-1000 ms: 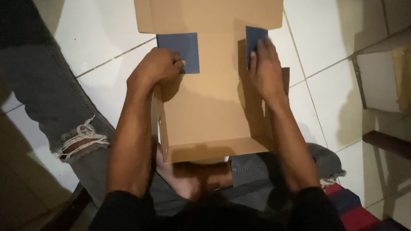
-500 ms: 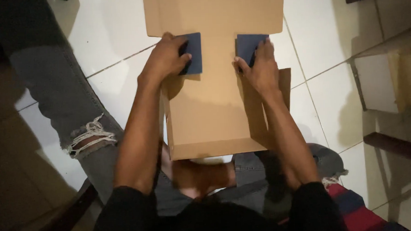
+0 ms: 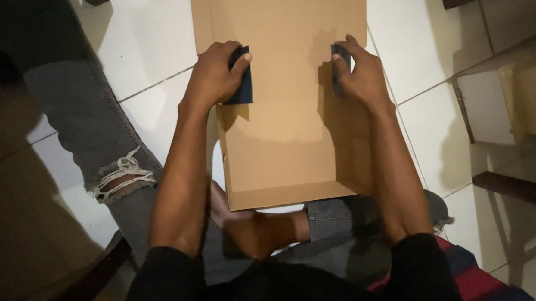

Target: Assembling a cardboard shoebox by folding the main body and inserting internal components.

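Brown flat-folded cardboard box (image 3: 284, 107) lying on white tiled floor (image 3: 149, 59), between grey ripped-jeans legs (image 3: 99, 152). Left hand (image 3: 213, 74) closed around left dark blue flap (image 3: 241, 79), thumb on top. Right hand (image 3: 361, 74) gripping right dark blue flap (image 3: 338, 66), turned edge-on. Second cardboard box (image 3: 531, 97) well apart, at right.

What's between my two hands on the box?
In the head view, only bare brown cardboard of the box lies between the left hand and the right hand.

Half-folded brown cardboard box (image 3: 284, 101), dark-blue flaps (image 3: 243, 85)
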